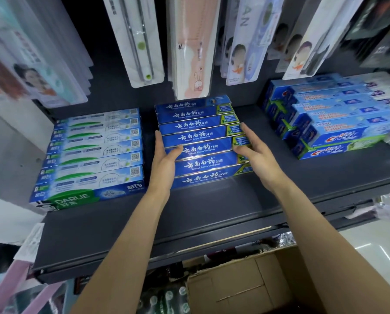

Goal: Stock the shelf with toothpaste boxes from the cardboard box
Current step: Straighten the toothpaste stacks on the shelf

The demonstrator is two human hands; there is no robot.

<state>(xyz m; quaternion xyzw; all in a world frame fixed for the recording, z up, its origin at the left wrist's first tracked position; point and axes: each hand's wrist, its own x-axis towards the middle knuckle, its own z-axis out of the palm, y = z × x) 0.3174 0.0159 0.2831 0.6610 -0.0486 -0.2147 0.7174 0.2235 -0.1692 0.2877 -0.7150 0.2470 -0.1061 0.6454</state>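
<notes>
Several dark blue toothpaste boxes (pixel 200 137) lie in a stepped row in the middle of the dark shelf (pixel 212 207). My left hand (pixel 164 155) holds the left ends of the row, fingers straight along the side and thumb laid over a box top. My right hand (pixel 250 146) holds the right ends, fingers stretched along the side and thumb on top. The cardboard box (pixel 246 284) sits below the shelf's front edge, flaps open; its contents are not visible.
White-and-green Darlie boxes (pixel 92 159) fill the shelf's left side. Light blue Crest boxes (pixel 332 116) are stacked at the right. Packaged toothbrushes (pixel 189 48) hang above the shelf. A pink rack (pixel 12 288) stands at the lower left.
</notes>
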